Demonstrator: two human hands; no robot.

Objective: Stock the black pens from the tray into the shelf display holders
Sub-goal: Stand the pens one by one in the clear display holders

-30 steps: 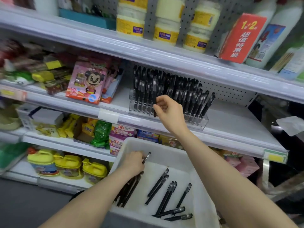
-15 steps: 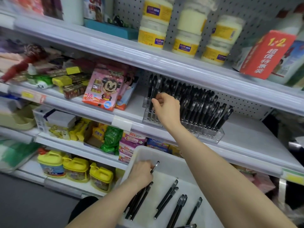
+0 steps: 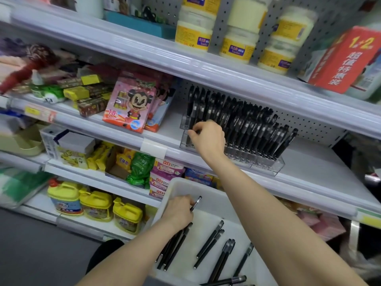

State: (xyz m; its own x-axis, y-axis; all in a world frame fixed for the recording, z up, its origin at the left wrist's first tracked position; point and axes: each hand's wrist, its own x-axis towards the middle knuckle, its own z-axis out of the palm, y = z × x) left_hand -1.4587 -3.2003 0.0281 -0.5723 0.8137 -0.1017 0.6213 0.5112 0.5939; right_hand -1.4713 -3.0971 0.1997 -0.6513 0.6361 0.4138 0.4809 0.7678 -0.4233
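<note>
Tray: a white plastic tray [image 3: 186,183] sits near, at lower centre, below the pen shelf [image 3: 313,162]
Tray contents: loose black pens [image 3: 210,242] lie on its floor, most pointing far-right, two lying crosswise at the near edge
Left hand: the left hand [image 3: 179,212] is inside the tray at its left side, fingers wrapped round a bundle of black pens [image 3: 175,246]; one pen end [image 3: 196,201] pokes out above the fist
Display holder: a clear tiered display holder [image 3: 270,165] stands on the middle shelf against the pegboard
Holder contents: standing black pens [image 3: 247,124] fill it in leaning rows, caps tilted to the right
Right hand: the right hand [image 3: 209,137] reaches to the holder's left end, fingers curled with tips at a pen there; whether it grips that pen cannot be told
In the way: the right hand and forearm cover the holder's left front slots
Left of holder: a pink crayon pack [image 3: 132,106] leans just beside it
Above: white jars with yellow labels [image 3: 237,46] and a red carton [image 3: 346,60]
Below left: yellow jugs [image 3: 97,205] and a green packet [image 3: 142,168]
</note>
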